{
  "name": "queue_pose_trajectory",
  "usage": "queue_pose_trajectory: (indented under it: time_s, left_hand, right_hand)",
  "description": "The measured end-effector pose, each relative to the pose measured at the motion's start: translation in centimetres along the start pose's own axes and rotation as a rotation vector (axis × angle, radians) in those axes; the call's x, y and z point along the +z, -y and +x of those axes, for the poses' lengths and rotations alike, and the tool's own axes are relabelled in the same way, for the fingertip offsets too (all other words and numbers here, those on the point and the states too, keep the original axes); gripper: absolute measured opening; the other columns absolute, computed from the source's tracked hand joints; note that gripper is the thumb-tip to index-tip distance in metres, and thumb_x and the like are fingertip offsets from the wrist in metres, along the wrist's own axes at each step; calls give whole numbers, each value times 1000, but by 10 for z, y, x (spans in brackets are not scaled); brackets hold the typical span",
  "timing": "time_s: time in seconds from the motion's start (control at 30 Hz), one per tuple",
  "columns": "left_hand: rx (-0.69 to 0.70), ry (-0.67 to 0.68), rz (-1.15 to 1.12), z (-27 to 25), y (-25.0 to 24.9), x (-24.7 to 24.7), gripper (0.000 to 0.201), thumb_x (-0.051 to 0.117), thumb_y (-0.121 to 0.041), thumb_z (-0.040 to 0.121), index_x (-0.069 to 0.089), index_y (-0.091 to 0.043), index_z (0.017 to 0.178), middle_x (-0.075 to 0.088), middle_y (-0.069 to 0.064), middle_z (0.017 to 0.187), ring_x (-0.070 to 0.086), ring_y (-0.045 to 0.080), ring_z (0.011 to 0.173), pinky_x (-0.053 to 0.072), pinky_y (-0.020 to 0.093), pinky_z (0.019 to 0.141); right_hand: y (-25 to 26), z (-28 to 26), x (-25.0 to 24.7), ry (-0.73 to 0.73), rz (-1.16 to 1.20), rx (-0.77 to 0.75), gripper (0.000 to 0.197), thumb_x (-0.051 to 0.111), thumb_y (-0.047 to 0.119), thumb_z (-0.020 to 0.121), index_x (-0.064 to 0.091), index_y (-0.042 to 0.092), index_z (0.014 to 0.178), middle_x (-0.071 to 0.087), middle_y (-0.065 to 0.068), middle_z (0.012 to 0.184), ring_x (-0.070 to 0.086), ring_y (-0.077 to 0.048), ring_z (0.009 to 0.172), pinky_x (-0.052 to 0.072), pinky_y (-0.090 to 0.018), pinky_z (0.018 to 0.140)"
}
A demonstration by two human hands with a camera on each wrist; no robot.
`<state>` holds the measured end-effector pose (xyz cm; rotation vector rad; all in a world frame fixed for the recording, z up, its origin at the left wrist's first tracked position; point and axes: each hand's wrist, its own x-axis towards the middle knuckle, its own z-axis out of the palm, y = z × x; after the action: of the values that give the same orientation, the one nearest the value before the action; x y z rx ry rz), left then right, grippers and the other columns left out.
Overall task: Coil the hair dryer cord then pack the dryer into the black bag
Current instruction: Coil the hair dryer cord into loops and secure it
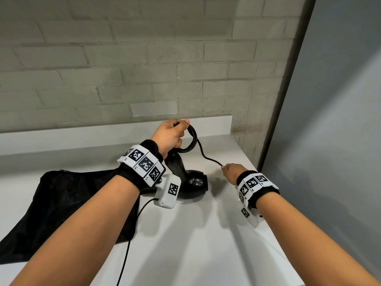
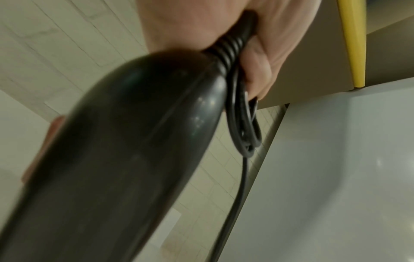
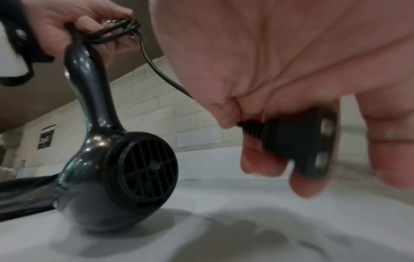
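A black hair dryer [image 1: 193, 180] stands on the white counter [image 1: 195, 234] with its handle up and its rear grille [image 3: 145, 165] facing the right wrist camera. My left hand [image 1: 171, 135] grips several coiled loops of the black cord [image 1: 191, 141] just above the handle end [image 2: 156, 109]. The remaining cord [image 1: 208, 157] sags across to my right hand [image 1: 232, 171], whose fingers curl round the plug [image 3: 298, 141] a little above the counter. The black bag [image 1: 68, 205] lies flat to the left of the dryer, partly under my left forearm.
A pale brick wall [image 1: 123, 69] backs the counter behind a low white ledge [image 1: 210, 122]. A grey panel [image 1: 329, 120] closes off the right side. A thin black cable [image 1: 132, 228] hangs from my left wrist device.
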<state>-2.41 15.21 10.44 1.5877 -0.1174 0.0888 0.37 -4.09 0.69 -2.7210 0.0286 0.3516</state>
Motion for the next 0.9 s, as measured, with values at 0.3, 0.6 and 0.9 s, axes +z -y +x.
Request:
queue_pose_trajectory:
  time_s: [0.3, 0.6, 0.9]
  left_hand:
    - [2, 24, 5, 2, 2, -1, 20, 51, -13, 93, 51, -16, 72, 32, -15, 39, 19, 1, 31, 18, 12, 31]
    - [13, 24, -56, 0, 0, -1, 23, 47, -6, 92, 53, -18, 73, 32, -15, 41, 24, 2, 34, 17, 11, 32]
    - [-32, 88, 6, -5, -5, -3, 20, 51, -13, 92, 54, -19, 73, 31, -8, 54, 24, 1, 34, 16, 11, 32]
  right_hand:
    - [56, -22, -11, 48, 521, -558, 44, 36, 0, 92, 37, 14, 134, 57, -4, 113, 48, -16, 107, 37, -27, 97]
    - [71, -28, -25, 203, 768, -574, 17, 29, 7, 98, 45, 8, 103, 27, 1, 58, 36, 0, 31, 44, -23, 59]
    - [77, -25, -50, -49, 611, -484, 37, 33, 10, 96, 48, 19, 63, 31, 1, 57, 34, -10, 50, 35, -26, 51]
